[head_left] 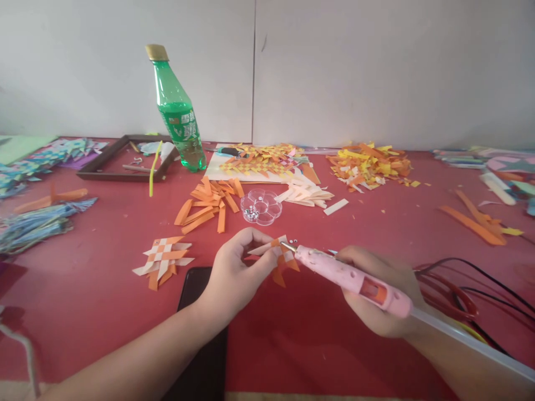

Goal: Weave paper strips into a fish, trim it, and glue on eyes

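Observation:
Between the thumb and fingers of my left hand is a small woven paper piece in orange and pale pink. My right hand is wrapped round a pink glue gun with a clear glue stick in its back end. The metal tip points left and meets the upper edge of the woven piece, or is very near it. Tiny googly eyes lie just behind the tip. A finished-looking woven paper fish lies flat to the left. A clear flower-shaped dish holds more small eyes.
A black phone-like slab lies under my left forearm. Behind are orange strips, pale strips, a leaning green bottle, a brown frame and yellow-orange scraps. Cables run at the right.

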Demonstrator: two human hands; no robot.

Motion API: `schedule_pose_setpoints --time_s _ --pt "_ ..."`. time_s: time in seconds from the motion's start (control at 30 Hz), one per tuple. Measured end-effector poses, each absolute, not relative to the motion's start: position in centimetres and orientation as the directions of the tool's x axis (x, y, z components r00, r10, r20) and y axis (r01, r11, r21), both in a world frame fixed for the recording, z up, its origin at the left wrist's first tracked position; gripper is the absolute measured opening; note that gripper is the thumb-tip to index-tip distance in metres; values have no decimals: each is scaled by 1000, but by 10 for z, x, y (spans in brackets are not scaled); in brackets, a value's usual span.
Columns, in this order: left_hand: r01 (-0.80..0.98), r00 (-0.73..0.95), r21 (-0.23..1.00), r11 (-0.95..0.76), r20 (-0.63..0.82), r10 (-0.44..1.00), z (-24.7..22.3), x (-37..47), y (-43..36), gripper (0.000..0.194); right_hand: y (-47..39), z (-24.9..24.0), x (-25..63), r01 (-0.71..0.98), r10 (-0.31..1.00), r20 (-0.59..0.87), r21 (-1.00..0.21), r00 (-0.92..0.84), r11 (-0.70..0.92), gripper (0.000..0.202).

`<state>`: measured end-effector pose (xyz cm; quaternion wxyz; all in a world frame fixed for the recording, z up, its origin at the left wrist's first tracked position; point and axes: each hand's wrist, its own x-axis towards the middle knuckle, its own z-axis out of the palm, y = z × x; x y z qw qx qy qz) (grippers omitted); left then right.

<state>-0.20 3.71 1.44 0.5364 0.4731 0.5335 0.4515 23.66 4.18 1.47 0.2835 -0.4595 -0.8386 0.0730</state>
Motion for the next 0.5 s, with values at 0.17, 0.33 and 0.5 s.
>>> schedule_pose_setpoints --time_s 0.17,0.33,0.5 --pt "48 9 994 102 -103 995 13 -2 36 16 49 13 237 628 719 494 -373 -490 683 11" --pt "84 -5 996 23 -23 1000 10 -1 36 12 47 15 235 606 703 510 -378 -495 700 13" --pt "32 7 998 53 -54 999 10 -2 36 13 54 13 244 745 837 430 -422 -338 517 4"
